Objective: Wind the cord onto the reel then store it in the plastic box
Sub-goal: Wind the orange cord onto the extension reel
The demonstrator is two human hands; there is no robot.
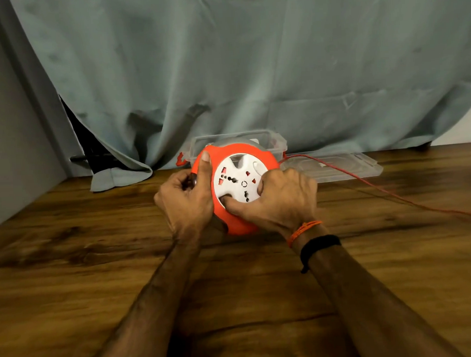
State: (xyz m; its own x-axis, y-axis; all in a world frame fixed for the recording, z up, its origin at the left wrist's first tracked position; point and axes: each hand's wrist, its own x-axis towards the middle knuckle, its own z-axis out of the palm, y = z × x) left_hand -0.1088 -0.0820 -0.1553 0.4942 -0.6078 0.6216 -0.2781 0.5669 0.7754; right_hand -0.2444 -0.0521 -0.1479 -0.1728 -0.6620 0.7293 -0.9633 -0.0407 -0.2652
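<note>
An orange cord reel (pixel 232 222) with a white socket face (pixel 238 178) is held tilted above the wooden table (pixel 97 267), facing me. My left hand (pixel 187 200) grips its left rim, thumb up along the orange edge. My right hand (pixel 280 200) rests on the white face, with fingers pressed into its recesses. A thin red cord (pixel 379 190) runs from the reel's right side across the table to the right edge of view. The clear plastic box (pixel 270 141) stands open just behind the reel, partly hidden by it.
The box's clear lid (pixel 345 169) lies flat on the table to the right of the box, with the cord crossing it. A grey-green curtain (pixel 223 69) hangs behind. A grey wall (pixel 7 163) bounds the left side.
</note>
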